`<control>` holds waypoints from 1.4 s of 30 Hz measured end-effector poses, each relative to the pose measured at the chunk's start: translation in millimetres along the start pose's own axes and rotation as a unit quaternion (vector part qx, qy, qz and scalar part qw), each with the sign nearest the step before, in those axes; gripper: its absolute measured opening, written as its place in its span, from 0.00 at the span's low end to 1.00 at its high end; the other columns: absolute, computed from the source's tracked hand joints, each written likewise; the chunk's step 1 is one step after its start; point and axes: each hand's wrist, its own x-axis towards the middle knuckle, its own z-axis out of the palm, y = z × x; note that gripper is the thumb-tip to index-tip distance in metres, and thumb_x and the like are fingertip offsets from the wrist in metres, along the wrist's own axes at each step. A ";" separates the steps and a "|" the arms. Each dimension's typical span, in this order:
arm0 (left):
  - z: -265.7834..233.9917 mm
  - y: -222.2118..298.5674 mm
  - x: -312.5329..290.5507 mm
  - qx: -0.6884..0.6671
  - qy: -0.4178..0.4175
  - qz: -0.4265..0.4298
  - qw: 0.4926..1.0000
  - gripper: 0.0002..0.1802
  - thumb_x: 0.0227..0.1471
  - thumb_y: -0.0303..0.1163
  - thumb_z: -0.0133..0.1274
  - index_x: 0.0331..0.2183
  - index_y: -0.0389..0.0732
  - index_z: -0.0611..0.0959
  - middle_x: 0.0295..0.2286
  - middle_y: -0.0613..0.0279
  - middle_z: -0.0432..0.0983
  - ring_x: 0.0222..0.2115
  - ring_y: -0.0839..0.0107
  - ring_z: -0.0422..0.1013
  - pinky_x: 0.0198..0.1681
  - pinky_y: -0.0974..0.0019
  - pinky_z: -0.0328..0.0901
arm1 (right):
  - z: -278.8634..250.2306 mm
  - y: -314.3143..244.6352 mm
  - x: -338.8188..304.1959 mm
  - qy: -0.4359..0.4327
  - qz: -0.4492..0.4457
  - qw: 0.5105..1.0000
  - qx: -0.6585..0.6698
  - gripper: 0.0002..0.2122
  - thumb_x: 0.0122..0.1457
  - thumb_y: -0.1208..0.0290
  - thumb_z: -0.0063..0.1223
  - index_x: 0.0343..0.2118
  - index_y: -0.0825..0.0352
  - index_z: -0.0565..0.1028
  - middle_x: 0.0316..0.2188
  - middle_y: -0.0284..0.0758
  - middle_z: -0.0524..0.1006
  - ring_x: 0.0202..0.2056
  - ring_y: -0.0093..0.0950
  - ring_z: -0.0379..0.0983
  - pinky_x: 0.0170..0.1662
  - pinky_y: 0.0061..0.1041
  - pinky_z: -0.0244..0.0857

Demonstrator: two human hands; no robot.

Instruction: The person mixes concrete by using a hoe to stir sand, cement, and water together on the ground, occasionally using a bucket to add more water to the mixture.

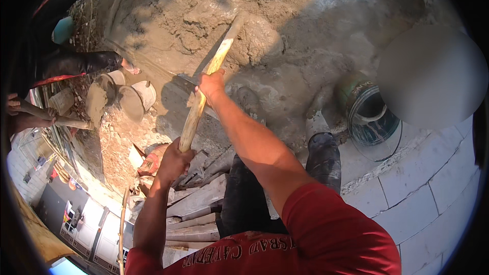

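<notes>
A long, pale wooden tool handle runs from near my body up into wet grey mortar. Whatever head the tool has is hidden in the mortar, so its kind does not show. My right hand is wrapped round the middle of the shaft. Lower down, my left hand grips it close to the near end. My legs stand at the mortar's near edge, the boots smeared with it.
To the right stands a dark green bucket with a wire bail, beside a pale block wall. Grey-smeared buckets lie at left. A person there holds another wooden handle. Boards are stacked by my left leg.
</notes>
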 end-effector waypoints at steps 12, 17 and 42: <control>219.3 -46.1 47.7 0.116 -0.022 0.153 0.981 0.20 0.51 0.36 0.57 0.42 0.37 0.72 0.34 0.33 0.76 0.39 0.36 0.73 0.40 0.45 0.67 | -237.0 -50.4 -52.7 0.128 -0.047 0.990 0.026 0.11 0.58 0.76 0.51 0.41 0.68 0.64 0.22 0.33 0.67 0.16 0.22 0.65 0.17 0.25 0.63; 315.8 64.3 129.6 -0.085 -0.166 0.146 0.972 0.27 0.46 0.34 0.56 0.48 0.33 0.72 0.28 0.44 0.77 0.25 0.51 0.76 0.29 0.53 0.69 | -368.4 -144.4 66.4 0.235 -0.054 0.954 -0.178 0.08 0.56 0.76 0.50 0.33 0.78 0.70 0.21 0.40 0.72 0.17 0.30 0.70 0.19 0.30 0.69; 114.8 31.0 -35.0 -0.010 -0.060 0.052 0.997 0.25 0.48 0.41 0.62 0.45 0.37 0.76 0.33 0.40 0.79 0.38 0.48 0.78 0.41 0.51 0.69 | -131.1 -119.0 -103.6 0.024 -0.083 0.995 0.046 0.13 0.57 0.76 0.51 0.40 0.62 0.59 0.20 0.33 0.67 0.16 0.25 0.66 0.16 0.29 0.64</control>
